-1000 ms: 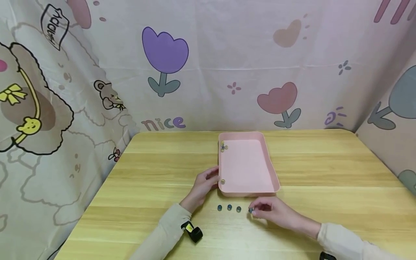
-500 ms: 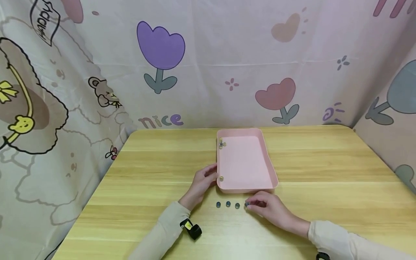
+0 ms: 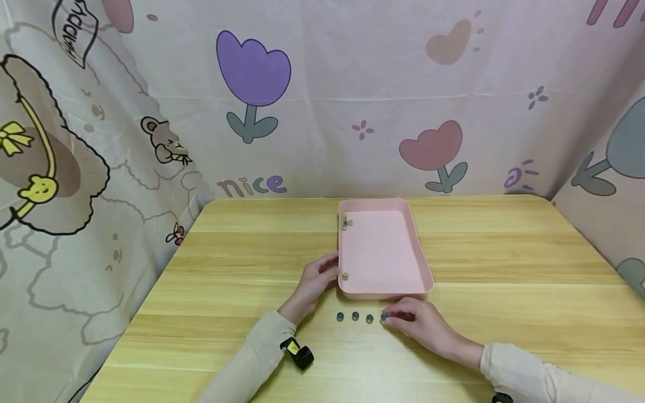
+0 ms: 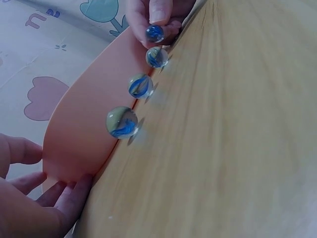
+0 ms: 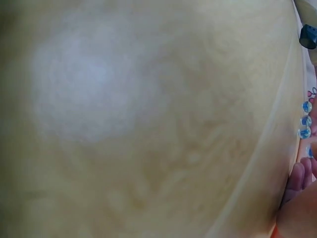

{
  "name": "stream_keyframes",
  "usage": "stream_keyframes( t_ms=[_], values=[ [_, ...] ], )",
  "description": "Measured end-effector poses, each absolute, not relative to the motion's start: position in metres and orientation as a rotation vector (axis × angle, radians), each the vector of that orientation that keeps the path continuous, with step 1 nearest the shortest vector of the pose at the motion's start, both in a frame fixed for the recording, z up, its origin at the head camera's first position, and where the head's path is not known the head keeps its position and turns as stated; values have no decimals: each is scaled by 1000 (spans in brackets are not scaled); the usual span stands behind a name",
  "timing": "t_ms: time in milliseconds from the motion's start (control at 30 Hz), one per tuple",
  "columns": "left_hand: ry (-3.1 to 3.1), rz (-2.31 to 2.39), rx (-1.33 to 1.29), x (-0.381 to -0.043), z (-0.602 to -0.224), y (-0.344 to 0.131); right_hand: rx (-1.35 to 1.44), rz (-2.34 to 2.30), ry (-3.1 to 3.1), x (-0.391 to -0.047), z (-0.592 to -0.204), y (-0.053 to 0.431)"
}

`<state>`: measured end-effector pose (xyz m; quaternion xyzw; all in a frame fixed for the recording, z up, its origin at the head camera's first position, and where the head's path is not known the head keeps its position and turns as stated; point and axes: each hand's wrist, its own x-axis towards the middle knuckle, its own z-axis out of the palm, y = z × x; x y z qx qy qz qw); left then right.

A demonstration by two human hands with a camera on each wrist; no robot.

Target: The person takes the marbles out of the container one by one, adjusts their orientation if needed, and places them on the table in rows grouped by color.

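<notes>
Long cream fabric sleeves (image 3: 247, 359) frame bare hands (image 3: 422, 326); a boxy black wrist camera (image 3: 303, 359) with a yellow label (image 3: 293, 348) sits on the left.

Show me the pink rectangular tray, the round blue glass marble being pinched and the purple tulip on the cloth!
Pink rectangular tray (image 3: 383, 252), head view: its bare floor.
Pinched round blue glass marble (image 4: 154, 34), left wrist view: its middle.
Purple printed tulip (image 3: 254, 70), head view: its petals.
</notes>
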<state>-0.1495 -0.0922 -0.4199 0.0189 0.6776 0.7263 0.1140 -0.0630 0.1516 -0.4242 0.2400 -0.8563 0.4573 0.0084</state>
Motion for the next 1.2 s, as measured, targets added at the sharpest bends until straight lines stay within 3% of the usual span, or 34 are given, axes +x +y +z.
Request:
stream_keyframes(
  t_ms=[1200],
  values=[
    [1968, 2154, 51, -148, -418, -92, 901, 1308, -2698, -68, -422, 152]
  ],
)
